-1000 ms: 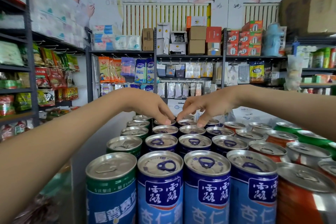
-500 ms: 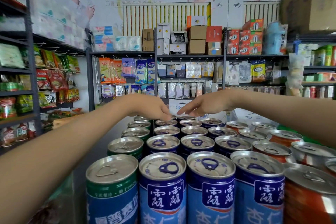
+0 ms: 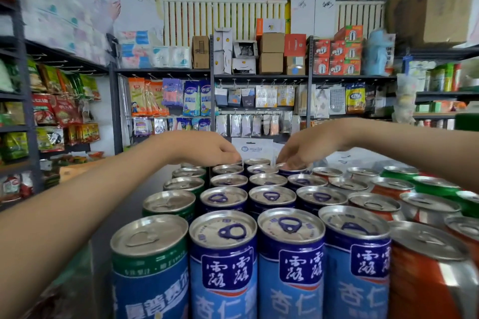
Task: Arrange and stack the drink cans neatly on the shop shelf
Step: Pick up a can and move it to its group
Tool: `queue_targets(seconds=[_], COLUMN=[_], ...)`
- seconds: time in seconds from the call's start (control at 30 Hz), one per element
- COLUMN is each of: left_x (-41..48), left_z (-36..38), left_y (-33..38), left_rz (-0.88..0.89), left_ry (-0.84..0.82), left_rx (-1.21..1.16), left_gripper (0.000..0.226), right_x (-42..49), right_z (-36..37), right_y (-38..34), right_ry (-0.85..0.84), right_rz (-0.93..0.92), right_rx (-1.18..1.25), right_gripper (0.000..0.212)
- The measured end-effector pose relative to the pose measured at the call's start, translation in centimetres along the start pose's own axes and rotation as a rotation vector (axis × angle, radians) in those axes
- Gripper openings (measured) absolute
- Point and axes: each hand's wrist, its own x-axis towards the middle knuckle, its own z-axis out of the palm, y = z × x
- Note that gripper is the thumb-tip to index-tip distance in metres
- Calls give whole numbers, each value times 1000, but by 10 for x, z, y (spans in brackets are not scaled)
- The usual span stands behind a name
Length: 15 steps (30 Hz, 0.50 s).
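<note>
Rows of drink cans stand upright and packed together in front of me. Blue cans [image 3: 290, 254] fill the three middle columns. A column of green-banded cans [image 3: 149, 256] runs along the left, and orange cans [image 3: 425, 285] and green cans [image 3: 436, 188] stand on the right. Both arms reach over them to the far rows. My left hand [image 3: 207, 149] has its fingers curled down at a far can [image 3: 228, 169]; contact is hidden. My right hand [image 3: 305, 149] pinches the top rim of a far blue can [image 3: 291, 170].
Dark metal shelving [image 3: 259, 76] with hanging packets and boxes lines the back wall. Snack racks [image 3: 23, 111] stand at the left, and more shelves with a large cardboard box [image 3: 435, 5] are at the right. A gap drops away left of the cans.
The hands, nearly touching over the far middle cans before, have moved apart. The left sits a little further left and the right has shifted right onto another far can.
</note>
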Motion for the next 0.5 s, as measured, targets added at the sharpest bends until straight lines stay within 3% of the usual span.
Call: queue_targets(seconds=[0.13, 0.5], left_x=[-21, -115], left_z=[-12, -1], left_y=[16, 94], left_rz=[-3, 159], left_ry=[24, 365], left_rx=[39, 213], left_gripper=[43, 39], right_x=[-10, -127], right_z=[4, 12], right_y=[-4, -16], right_ry=[17, 272], right_rz=[23, 41], right_rx=[6, 112], right_gripper=[44, 44])
